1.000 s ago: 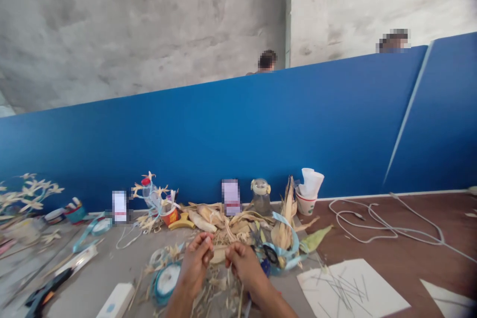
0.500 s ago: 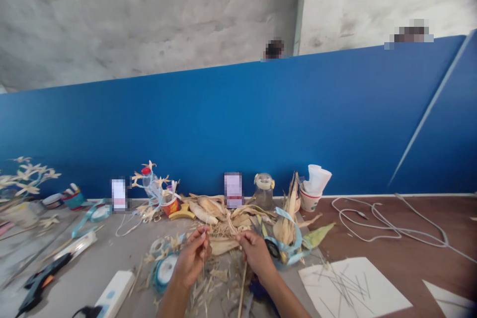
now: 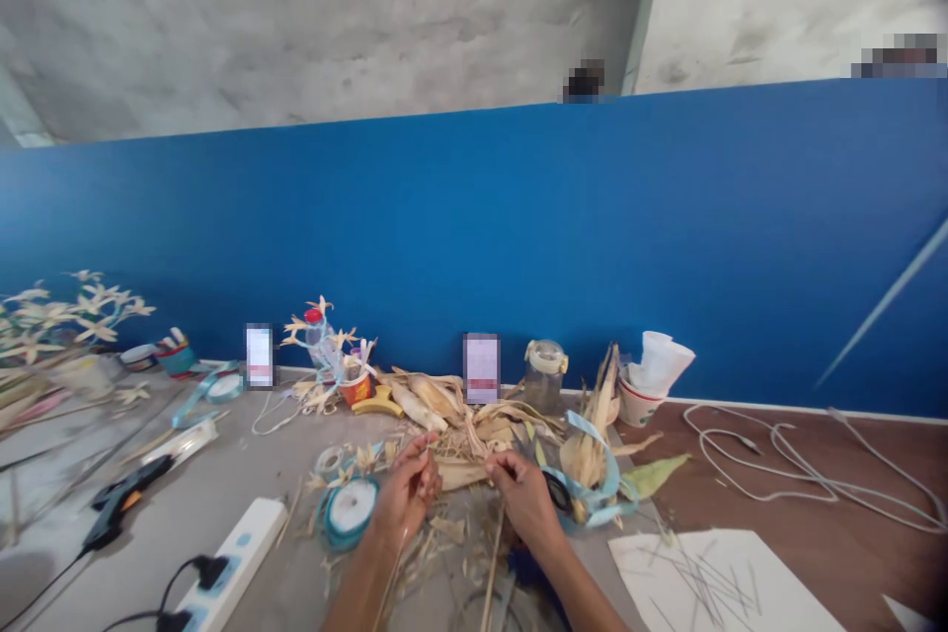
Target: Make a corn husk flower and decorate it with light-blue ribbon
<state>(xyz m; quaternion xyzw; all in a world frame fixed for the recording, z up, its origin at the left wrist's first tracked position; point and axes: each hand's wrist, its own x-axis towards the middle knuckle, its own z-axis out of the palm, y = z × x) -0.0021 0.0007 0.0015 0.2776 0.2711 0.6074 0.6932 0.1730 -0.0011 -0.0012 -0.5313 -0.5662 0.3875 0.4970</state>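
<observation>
My left hand [image 3: 410, 492] is closed, fingers curled in, with a thin pale strip showing at the fingertips; its kind is unclear. To its right, my right hand [image 3: 524, 494] pinches thumb and fingers together, and what lies between them is too small to make out. A thin pale stalk [image 3: 493, 558] runs below the right hand; I cannot tell whether it is held. Behind both hands lies a pile of dried corn husks [image 3: 436, 395]. Left of my left hand sits a spool of blue ribbon [image 3: 352, 506]. Husk scraps [image 3: 448, 528] litter the table between my forearms.
A black glue gun [image 3: 122, 504] and a white power strip [image 3: 241, 553] lie at left. Behind stand a phone [image 3: 481, 370], a lidded jar [image 3: 546, 380] and a paper cup [image 3: 638, 405]. Thin wires [image 3: 703, 578] rest on white paper at right, near a white cable [image 3: 785, 454].
The view has swung left, so the background shifts rightward. My left hand has turned and its fingers have curled in more. The right hand keeps its pinch.
</observation>
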